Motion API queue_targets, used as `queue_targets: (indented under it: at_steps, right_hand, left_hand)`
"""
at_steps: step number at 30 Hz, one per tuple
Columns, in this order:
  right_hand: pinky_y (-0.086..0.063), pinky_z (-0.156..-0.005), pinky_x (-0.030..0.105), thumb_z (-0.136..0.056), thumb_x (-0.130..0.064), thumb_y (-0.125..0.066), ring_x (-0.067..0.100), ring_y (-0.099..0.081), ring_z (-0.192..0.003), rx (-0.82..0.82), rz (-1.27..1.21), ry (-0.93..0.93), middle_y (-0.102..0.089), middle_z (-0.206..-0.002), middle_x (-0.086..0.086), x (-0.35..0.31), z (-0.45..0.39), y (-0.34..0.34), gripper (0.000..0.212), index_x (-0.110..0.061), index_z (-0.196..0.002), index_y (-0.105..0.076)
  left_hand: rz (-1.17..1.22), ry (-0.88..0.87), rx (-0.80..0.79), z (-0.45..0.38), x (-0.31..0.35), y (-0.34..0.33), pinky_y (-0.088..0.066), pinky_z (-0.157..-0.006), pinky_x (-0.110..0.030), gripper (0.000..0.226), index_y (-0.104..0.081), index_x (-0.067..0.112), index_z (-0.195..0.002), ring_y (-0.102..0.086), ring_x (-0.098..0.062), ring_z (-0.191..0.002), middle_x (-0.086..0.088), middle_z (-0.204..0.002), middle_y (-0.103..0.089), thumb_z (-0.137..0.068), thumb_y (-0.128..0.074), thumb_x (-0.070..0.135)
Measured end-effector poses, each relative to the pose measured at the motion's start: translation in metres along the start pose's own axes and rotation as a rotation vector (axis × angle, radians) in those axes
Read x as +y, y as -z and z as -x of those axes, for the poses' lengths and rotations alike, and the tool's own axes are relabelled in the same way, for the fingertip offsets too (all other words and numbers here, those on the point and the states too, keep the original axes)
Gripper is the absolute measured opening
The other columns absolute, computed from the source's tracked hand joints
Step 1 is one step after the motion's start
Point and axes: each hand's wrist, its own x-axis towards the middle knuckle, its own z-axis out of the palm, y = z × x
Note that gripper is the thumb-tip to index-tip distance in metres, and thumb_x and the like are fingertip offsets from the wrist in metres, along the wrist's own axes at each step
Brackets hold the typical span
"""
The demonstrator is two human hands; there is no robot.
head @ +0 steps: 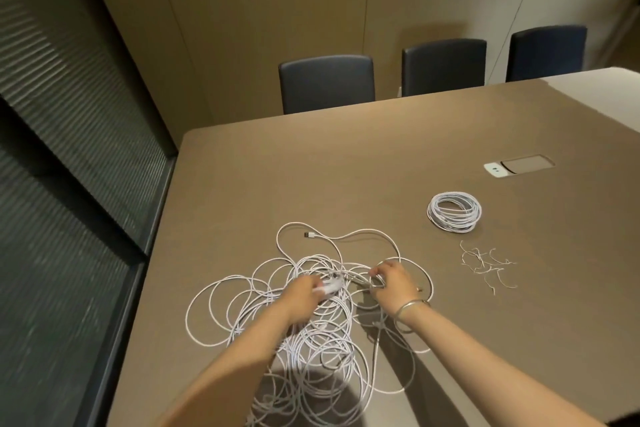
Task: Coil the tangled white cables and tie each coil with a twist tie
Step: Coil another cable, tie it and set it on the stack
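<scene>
A big tangle of white cables [242, 302] sprawls over the near part of the brown table [346, 177]. One USB plug end [309, 235] lies free at the far side of the tangle. My left hand [304, 295] grips a bunch of white cable strands in the middle of the tangle; it is blurred. My right hand [391, 282], with a metal bangle on the wrist, pinches a cable strand just to the right. A finished white coil [454, 211] lies farther right. A scatter of white twist ties [488, 263] lies in front of that coil.
A cable hatch with a white socket plate [517, 165] is set into the table at the far right. Three dark chairs [327, 83] stand along the far edge. A dark ribbed glass wall [69, 149] runs along the left, close to the table's left edge.
</scene>
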Motion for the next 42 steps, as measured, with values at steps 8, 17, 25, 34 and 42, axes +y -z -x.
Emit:
queue_targets:
  at_steps: [8, 17, 25, 34, 42]
  right_hand:
    - [-0.032, -0.096, 0.02, -0.084, -0.007, -0.064, 0.024, -0.049, -0.122, 0.044, -0.13, 0.142, -0.05, -0.133, 0.008, -0.037, 0.003, -0.001, 0.046, -0.01, -0.128, -0.052]
    - [-0.05, -0.082, 0.02, -0.088, -0.039, -0.065, 0.012, -0.064, -0.096, -0.435, -0.302, 0.139, -0.069, -0.109, 0.001, -0.07, 0.018, -0.01, 0.027, -0.02, -0.108, -0.065]
    - [-0.045, -0.065, 0.018, -0.088, -0.02, -0.065, 0.01, -0.053, -0.07, -0.386, -0.383, 0.161, -0.06, -0.079, -0.001, -0.088, 0.024, -0.025, 0.009, -0.016, -0.083, -0.06]
    - [-0.045, -0.07, 0.037, -0.084, -0.011, -0.059, 0.022, -0.052, -0.071, 0.113, -0.666, 0.119, -0.055, -0.067, 0.005, -0.138, 0.008, -0.011, 0.02, -0.018, -0.068, -0.049]
    - [-0.044, -0.093, 0.033, -0.079, -0.003, -0.069, 0.017, -0.053, -0.095, 0.052, -0.701, 0.292, -0.056, -0.107, 0.006, -0.164, 0.007, 0.002, 0.03, -0.015, -0.102, -0.055]
  left_hand:
    - [0.503, -0.109, 0.149, 0.03, 0.032, 0.114, -0.04, -0.053, -0.021, 0.023, -0.061, 0.015, -0.082, -0.046, -0.012, -0.054, -0.004, -0.066, -0.052, -0.102, -0.049, 0.011]
    - [0.976, -0.157, 0.373, 0.078, 0.04, 0.18, -0.061, -0.08, -0.042, 0.019, -0.066, 0.004, -0.107, -0.067, -0.013, -0.071, -0.006, -0.085, -0.065, -0.102, -0.05, 0.012]
    - [1.072, -0.076, 0.304, 0.102, 0.019, 0.188, -0.061, -0.075, -0.035, 0.021, -0.07, 0.0, -0.11, -0.071, -0.019, -0.084, -0.012, -0.093, -0.074, -0.096, -0.056, 0.008]
    - [0.544, -0.01, 0.433, 0.102, 0.005, 0.175, -0.056, -0.08, -0.034, 0.019, -0.075, 0.007, -0.105, -0.061, -0.015, -0.082, -0.009, -0.093, -0.071, -0.097, -0.06, 0.016]
    - [0.91, -0.11, 0.297, 0.116, 0.032, 0.189, -0.042, -0.053, -0.023, 0.021, -0.065, 0.003, -0.087, -0.042, -0.011, -0.054, -0.003, -0.065, -0.044, -0.095, -0.047, -0.002]
